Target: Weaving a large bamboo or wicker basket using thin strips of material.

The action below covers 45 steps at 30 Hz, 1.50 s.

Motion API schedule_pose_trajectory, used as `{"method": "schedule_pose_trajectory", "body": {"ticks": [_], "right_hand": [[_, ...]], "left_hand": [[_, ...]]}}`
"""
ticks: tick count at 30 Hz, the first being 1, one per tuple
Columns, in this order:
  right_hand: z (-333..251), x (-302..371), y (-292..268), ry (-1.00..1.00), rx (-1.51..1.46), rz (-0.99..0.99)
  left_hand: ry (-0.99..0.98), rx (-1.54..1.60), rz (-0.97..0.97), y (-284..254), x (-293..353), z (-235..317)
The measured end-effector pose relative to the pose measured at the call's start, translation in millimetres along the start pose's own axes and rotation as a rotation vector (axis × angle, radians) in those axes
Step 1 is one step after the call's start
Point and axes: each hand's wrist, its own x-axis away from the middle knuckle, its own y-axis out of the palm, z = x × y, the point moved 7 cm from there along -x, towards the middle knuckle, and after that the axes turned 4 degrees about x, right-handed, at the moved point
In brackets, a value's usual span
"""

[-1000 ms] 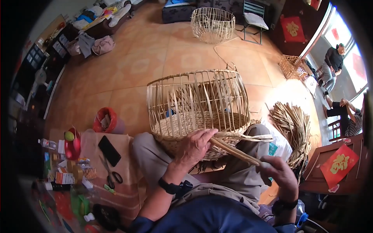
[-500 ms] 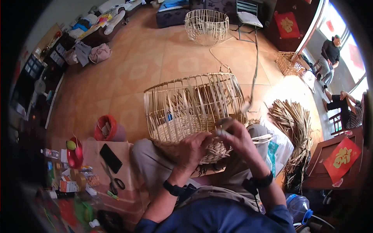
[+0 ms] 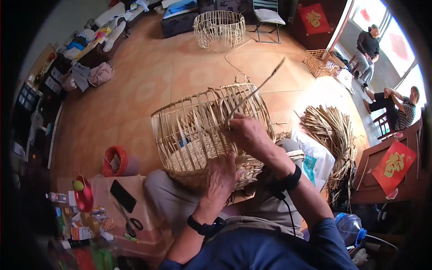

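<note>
Orange-tan tiled floor [image 3: 130, 103]; far side, dark sofa [image 3: 179, 28], cushioned chair [image 3: 270, 18]. Right: bright windows [image 3: 392, 38], white glare [image 3: 330, 89] on floor.

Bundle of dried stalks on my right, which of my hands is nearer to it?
Your right. The right hand is to the left of the bundle, holding a strand; the left hand is farther left, at the basket.

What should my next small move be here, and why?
Probably draw the strand down snugly with the right hand: its free end sticks up loose above that hand, while the left hand rests against the woven basket.
</note>
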Motion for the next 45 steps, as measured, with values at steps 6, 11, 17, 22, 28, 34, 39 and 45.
{"method": "schedule_pose_trajectory", "body": {"ticks": [6, 11, 17, 22, 28, 34, 39, 45], "right_hand": [[1.9, 22.2, 28.8, -0.112, 0.14, 0.144], [14.6, 23.3, 59.6, 0.008, -0.172, 0.074], [24.5, 32.8, 21.8, 0.189, -0.546, 0.071], [58.3, 55.6, 19.5, 0.338, -0.866, 0.177], [75.7, 153.3, 32.3, 0.754, -1.244, -0.118], [101.9, 148.0, 23.3, 0.929, -0.58, -0.023], [99.5, 108.3, 3.5, 0.448, -0.348, 0.24], [101.4, 111.1, 20.4, 0.387, -0.483, 0.07]], "left_hand": [[0.055, -0.019, 0.053, 17.6, 13.4, -7.5], [-0.023, 0.026, 0.055, 44.2, 21.5, -45.1], [-0.075, 0.215, 0.124, 15.0, 1.6, -26.7], [-0.149, 0.161, 0.02, 24.7, -2.2, -31.2], [-0.176, 0.172, 0.015, 9.5, -3.4, -17.4], [-0.23, 0.155, -0.043, 5.6, -1.5, -23.3], [-0.317, 0.305, -0.24, 7.7, -5.3, -29.6], [-0.402, 0.205, -0.014, 3.9, -12.3, -27.8]]}}
